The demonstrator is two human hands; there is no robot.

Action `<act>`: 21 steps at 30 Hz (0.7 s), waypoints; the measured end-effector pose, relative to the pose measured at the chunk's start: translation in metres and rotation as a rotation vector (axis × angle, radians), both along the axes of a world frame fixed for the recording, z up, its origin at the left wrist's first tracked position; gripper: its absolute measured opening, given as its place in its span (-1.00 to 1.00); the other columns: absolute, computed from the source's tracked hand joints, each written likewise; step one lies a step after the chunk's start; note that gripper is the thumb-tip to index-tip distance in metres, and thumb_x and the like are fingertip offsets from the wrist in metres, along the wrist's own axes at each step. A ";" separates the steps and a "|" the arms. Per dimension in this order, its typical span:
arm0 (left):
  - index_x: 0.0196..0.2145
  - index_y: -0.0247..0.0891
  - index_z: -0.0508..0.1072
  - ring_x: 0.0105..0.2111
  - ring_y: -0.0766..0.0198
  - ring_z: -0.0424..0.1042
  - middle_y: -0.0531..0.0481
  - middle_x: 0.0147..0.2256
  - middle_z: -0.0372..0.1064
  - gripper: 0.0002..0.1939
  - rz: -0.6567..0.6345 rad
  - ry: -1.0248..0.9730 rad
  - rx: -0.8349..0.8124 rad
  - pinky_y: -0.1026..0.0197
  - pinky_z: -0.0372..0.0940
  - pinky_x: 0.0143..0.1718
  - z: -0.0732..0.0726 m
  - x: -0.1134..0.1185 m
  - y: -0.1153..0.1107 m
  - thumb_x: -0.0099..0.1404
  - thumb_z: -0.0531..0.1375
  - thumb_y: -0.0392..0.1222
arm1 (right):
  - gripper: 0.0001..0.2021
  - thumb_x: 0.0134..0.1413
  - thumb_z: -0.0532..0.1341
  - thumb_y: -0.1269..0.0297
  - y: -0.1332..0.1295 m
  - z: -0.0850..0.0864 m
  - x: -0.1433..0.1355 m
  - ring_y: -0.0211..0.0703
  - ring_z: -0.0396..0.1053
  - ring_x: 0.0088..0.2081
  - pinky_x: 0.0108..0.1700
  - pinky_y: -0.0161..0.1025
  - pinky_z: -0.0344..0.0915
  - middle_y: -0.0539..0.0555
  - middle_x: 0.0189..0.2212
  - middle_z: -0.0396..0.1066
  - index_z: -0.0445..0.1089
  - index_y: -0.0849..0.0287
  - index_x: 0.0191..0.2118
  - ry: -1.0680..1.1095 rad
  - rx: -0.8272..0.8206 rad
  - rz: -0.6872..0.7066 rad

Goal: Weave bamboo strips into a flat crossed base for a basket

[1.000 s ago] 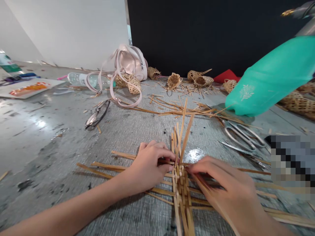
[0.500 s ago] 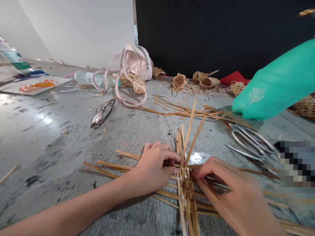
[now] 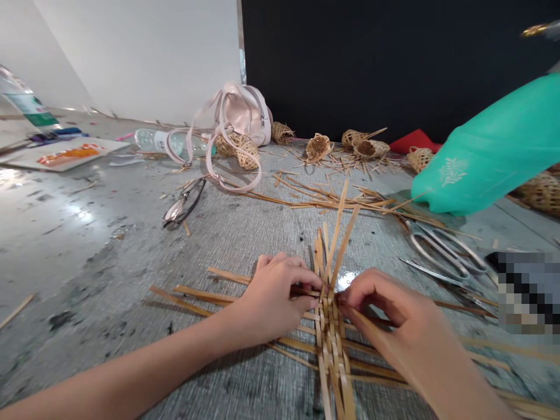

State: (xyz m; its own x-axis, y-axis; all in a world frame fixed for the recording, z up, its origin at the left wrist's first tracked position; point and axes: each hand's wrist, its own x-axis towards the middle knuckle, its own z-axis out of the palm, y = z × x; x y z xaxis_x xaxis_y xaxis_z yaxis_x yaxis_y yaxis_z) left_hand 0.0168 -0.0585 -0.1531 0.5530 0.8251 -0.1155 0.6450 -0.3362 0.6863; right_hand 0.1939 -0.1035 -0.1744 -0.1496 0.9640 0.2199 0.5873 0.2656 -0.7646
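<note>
A partly woven mat of bamboo strips point(image 3: 331, 344) lies on the grey table, with loose strip ends spreading to the left, right, front and back. Two strips point(image 3: 344, 248) at its far end are bent up and stand at an angle. My left hand point(image 3: 280, 297) is closed at the mat's upper left edge, thumb and fingers pinching a strip there. At the upper right edge my right hand point(image 3: 394, 321) pinches a strip between thumb and forefinger. The fingertips of both hands are close together, with the weave between them.
Loose strips point(image 3: 324, 195) and small woven baskets point(image 3: 318, 147) lie farther back. Scissors point(image 3: 446, 248), tweezers point(image 3: 429, 270) and a green bag point(image 3: 490, 146) are at the right. Glasses point(image 3: 184, 203), a pink bag point(image 3: 245, 114) and a clear bottle point(image 3: 151, 140) lie at the left.
My right hand has shifted slightly up and left, its fingertips closer to the weave's far end. The right upright strip leans a little farther left. My left hand has stayed in place.
</note>
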 end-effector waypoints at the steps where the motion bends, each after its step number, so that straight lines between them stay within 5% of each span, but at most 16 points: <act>1: -0.38 -0.15 0.50 -0.23 0.16 0.24 0.10 -0.39 0.34 -0.84 -0.005 -0.003 -0.002 0.06 -0.04 -0.15 0.000 0.000 0.000 0.13 0.21 -0.39 | -0.91 -0.01 0.11 0.40 0.002 0.001 -0.001 -0.27 0.33 -0.43 -0.41 -0.31 0.31 -0.01 -0.44 0.33 0.22 0.11 -0.49 -0.016 0.050 0.003; 11: -0.39 -0.21 0.50 -0.26 0.22 0.30 0.10 -0.37 0.37 -0.82 0.014 -0.130 -0.010 0.07 0.03 -0.11 -0.003 -0.002 0.001 0.08 0.25 -0.45 | -0.89 -0.01 0.18 0.38 0.002 -0.004 0.002 -0.31 0.39 -0.45 -0.43 -0.39 0.33 -0.09 -0.45 0.42 0.30 0.06 -0.31 -0.100 0.134 -0.028; 21: -0.48 -0.32 0.52 -0.42 0.31 0.37 0.04 -0.45 0.40 -0.88 0.080 -0.262 -0.066 0.29 0.24 -0.34 -0.005 -0.004 0.002 0.00 0.30 -0.48 | -0.91 0.04 0.11 0.33 0.007 -0.008 0.003 -0.22 0.39 -0.37 -0.33 -0.28 0.38 0.01 -0.39 0.39 0.24 0.09 -0.27 0.087 -0.105 0.042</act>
